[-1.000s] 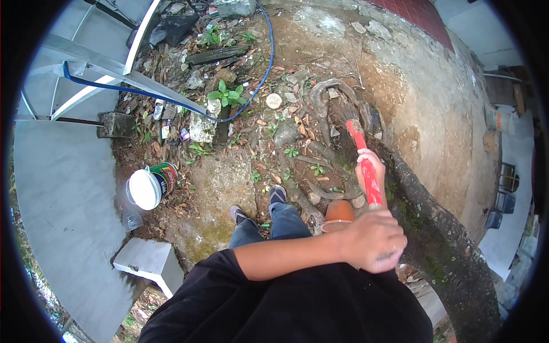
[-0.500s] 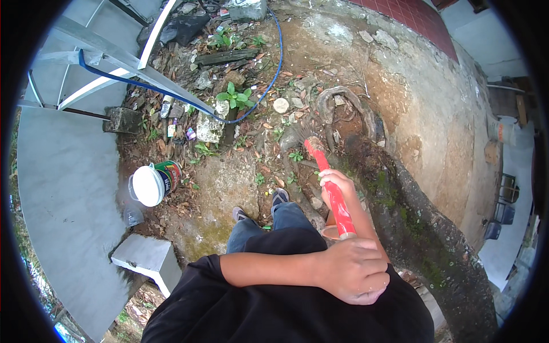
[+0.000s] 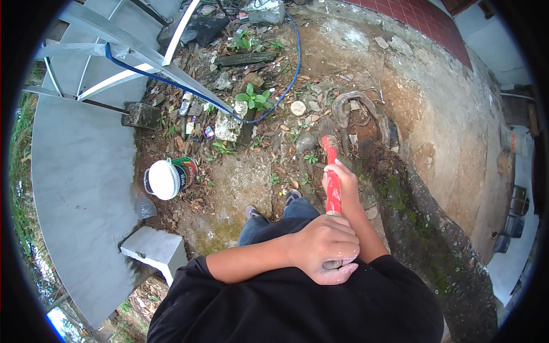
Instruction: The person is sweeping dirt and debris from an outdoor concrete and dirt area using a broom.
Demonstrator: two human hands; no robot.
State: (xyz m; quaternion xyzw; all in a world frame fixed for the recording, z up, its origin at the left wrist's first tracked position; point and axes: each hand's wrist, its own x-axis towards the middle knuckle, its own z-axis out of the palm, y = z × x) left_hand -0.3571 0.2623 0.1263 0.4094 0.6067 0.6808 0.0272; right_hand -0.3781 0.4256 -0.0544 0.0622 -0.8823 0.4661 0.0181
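A stick broom with a red-wrapped handle [image 3: 333,191] points away from me, its thin brown bristles fanned out near a grey stone [image 3: 306,142] and exposed roots. My left hand [image 3: 327,247] crosses in front of my body, its fingers wrapped round the near end of the handle. Farther up the handle, my right hand [image 3: 341,180] is closed round the red part, just short of the bristles. Pale white smudges mark my fingers. The bristle tips are thin and blurred against the ground.
A white-lidded paint bucket [image 3: 164,179] lies tilted at left, beside a grey slab [image 3: 80,188]. A mossy trunk [image 3: 423,228] slopes along my right. A blue hose [image 3: 298,57] curves over rubble and leaves ahead. Metal framing [image 3: 131,43] stands at upper left.
The broom has swung more upright, and its near end has come left and upward in my left hand. My right hand has shifted slightly right. The whole scene has slid right.
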